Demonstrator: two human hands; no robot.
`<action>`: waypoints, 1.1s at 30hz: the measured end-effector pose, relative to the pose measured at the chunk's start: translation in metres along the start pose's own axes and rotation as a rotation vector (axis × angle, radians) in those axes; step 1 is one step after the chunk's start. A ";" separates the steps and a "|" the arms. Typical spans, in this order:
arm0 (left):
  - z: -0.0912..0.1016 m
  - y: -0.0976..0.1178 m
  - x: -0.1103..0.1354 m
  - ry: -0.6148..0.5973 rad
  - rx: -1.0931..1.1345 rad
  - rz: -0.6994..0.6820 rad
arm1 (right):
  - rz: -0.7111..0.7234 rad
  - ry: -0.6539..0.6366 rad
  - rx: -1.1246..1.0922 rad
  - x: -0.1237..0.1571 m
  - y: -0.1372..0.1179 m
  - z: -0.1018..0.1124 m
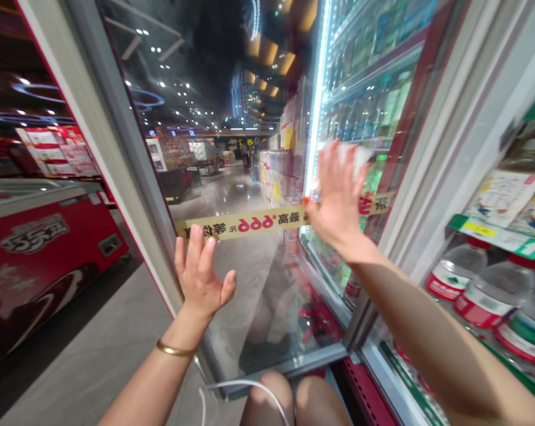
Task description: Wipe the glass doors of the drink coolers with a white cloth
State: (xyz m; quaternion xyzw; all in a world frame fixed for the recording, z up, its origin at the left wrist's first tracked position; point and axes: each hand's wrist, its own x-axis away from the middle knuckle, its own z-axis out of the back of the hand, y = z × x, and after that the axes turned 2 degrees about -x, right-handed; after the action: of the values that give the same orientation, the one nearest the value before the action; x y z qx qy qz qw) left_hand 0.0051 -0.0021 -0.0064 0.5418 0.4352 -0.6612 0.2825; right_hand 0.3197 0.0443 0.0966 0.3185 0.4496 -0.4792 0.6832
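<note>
A glass door (249, 284) of a drinks fridge stands swung out in front of me, its inner side towards me. My left hand (203, 269) is raised at the door's left part, fingers spread and nothing in them. My right hand (338, 195) lies flat over the right part of the pane, fingers stretched out and slightly smeared by motion. A white patch, like a cloth or tissue, shows behind its fingers; I cannot make it out. A yellow sticker strip (258, 223) with mirrored lettering crosses the glass, and my right hand covers part of it.
Bottles with red labels (493, 296) and printed cartons (504, 198) fill the fridge shelves at right. A red chest freezer (49, 254) stands at left on the grey floor. A white cable (249, 383) loops over my knees (271, 402).
</note>
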 end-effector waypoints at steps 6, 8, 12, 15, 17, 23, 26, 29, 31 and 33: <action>0.004 0.001 0.002 -0.032 0.004 0.011 | -0.093 -0.043 0.071 0.077 0.050 -0.026; 0.004 0.002 0.000 -0.052 -0.013 0.018 | -0.337 0.114 0.074 0.072 0.061 -0.025; 0.002 0.006 -0.004 -0.123 -0.128 0.000 | -0.006 0.003 0.021 0.091 0.014 -0.034; -0.002 0.006 -0.004 -0.195 -0.208 0.010 | 0.239 -0.119 -0.029 0.115 -0.009 -0.039; -0.005 0.004 -0.002 -0.224 -0.185 0.036 | 0.153 -0.075 -0.024 0.110 0.006 -0.034; -0.007 -0.001 0.002 -0.252 -0.121 0.119 | -0.292 0.135 0.037 0.060 0.034 -0.018; -0.007 -0.001 0.001 -0.236 -0.155 0.083 | 0.104 -0.153 -0.012 0.083 0.003 -0.024; -0.007 0.000 0.001 -0.211 -0.171 0.046 | 0.191 -0.207 -0.034 0.098 0.012 -0.025; -0.008 0.001 0.000 -0.198 -0.185 0.041 | -0.033 -0.054 -0.020 0.083 0.040 -0.023; -0.010 0.001 0.000 -0.195 -0.200 0.047 | -0.322 0.146 -0.028 0.057 0.060 -0.022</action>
State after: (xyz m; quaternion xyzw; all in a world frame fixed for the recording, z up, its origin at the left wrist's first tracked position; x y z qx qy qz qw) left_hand 0.0108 0.0058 -0.0066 0.4541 0.4567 -0.6571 0.3917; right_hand 0.3773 0.0630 0.0354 0.2668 0.5501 -0.5517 0.5674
